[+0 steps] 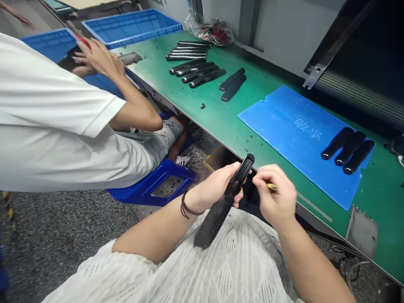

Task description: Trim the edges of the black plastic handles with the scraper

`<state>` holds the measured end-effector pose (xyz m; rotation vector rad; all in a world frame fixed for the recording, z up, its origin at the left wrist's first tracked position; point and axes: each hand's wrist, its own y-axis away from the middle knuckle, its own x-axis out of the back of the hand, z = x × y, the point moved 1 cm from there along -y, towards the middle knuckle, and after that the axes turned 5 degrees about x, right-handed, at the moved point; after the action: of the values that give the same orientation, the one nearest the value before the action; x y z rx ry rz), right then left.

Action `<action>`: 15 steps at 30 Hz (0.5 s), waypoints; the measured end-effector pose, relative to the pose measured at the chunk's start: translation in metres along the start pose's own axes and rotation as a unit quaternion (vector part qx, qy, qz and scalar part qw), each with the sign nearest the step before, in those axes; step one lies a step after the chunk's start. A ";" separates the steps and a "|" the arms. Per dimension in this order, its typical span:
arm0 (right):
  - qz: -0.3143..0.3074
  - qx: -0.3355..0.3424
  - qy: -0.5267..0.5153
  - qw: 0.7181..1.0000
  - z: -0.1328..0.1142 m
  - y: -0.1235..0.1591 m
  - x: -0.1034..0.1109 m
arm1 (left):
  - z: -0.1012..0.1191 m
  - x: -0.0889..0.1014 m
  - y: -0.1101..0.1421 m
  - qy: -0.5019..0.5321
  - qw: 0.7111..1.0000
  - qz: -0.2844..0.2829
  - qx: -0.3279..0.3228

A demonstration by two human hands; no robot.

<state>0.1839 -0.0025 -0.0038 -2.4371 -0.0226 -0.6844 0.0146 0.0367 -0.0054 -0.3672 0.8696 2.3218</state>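
My left hand (217,185) is closed around a long black plastic part (213,223) shaped like a handle. The part slants over my lap, its slotted end pointing up toward the table edge and its broad end down on my white clothing. Just right of the slotted end, my right hand (279,195) is closed in a pinch on a small tool with a yellow end (272,187). Most of that tool is hidden by the fingers, so its kind does not show. A narrow gap separates the right fingertips from the part.
Several black handle-shaped parts (206,78) lie in rows on the green table (189,101). Three more (344,147) rest on a blue sheet (284,122). A co-worker in a white shirt (57,122) sits at left by blue crates (132,27). A metal plate (362,231) lies near the edge.
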 end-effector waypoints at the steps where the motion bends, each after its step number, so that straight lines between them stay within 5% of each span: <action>1: 0.039 -0.021 -0.009 0.999 0.002 0.000 0.004 | -0.001 0.003 0.000 0.007 1.000 -0.009 0.018; 4: 0.062 -0.004 0.029 0.998 0.010 -0.001 0.019 | -0.002 0.009 -0.001 0.027 0.998 -0.025 0.051; 8: -0.129 0.169 0.132 0.968 0.020 -0.006 0.034 | -0.004 0.011 -0.006 0.025 0.988 -0.118 0.101; 11: -0.152 0.210 0.181 0.949 0.024 -0.002 0.041 | -0.004 0.022 -0.010 0.100 0.970 -0.179 0.131; 13: -0.138 0.169 0.159 0.963 0.025 0.007 0.041 | -0.006 0.032 -0.009 0.130 0.977 -0.141 0.096; 15: -0.119 0.095 0.103 0.983 0.021 0.020 0.033 | -0.009 0.036 -0.007 0.113 0.993 -0.034 -0.029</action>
<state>0.2256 -0.0119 -0.0133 -2.1896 -0.2890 -0.9908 -0.0085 0.0515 -0.0315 -0.6846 0.8816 2.2757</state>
